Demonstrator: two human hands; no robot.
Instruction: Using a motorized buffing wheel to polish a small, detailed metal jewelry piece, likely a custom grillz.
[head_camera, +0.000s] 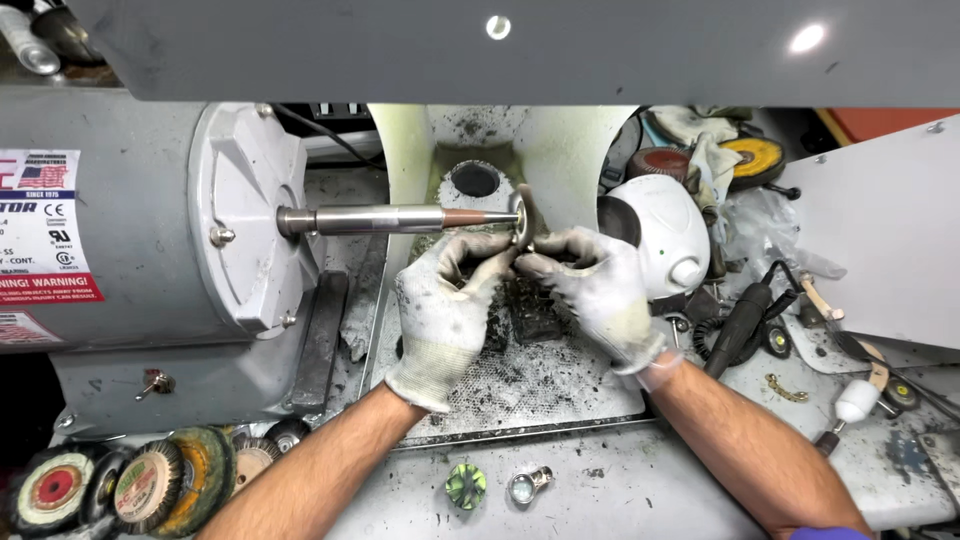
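Head cam looking straight down at a grubby polishing bench. Nearest, along the bottom edge, there's a small green disc (465, 486) and a little clear lens-like bit (527, 486) lying on the grey bench top (640, 490), and at lower left a row of worn buffing wheels (150, 485) stacked on edge, probably parked there so they're quick to grab. Up the frame, both forearms come in over a dusty mesh tray (520, 385), which I'd guess sits under the spindle to catch grit. Both hands wear dirty white knit gloves. Left hand (445, 310) and right hand (600, 290) meet at centre frame, fingers curled in and pinched together on a small workpiece (527, 248) that's mostly hidden between the fingertips, so I can't tell what it is. It sits right below the small wheel (520, 212) on the end of the tapered spindle (400, 218), touching or just about, and two hands likely keep it steady there. Behind that is the dust hood opening (475, 180); the big grey motor (150, 240) fills the left, and a white rounded unit (660, 235) sits just right of the hands.
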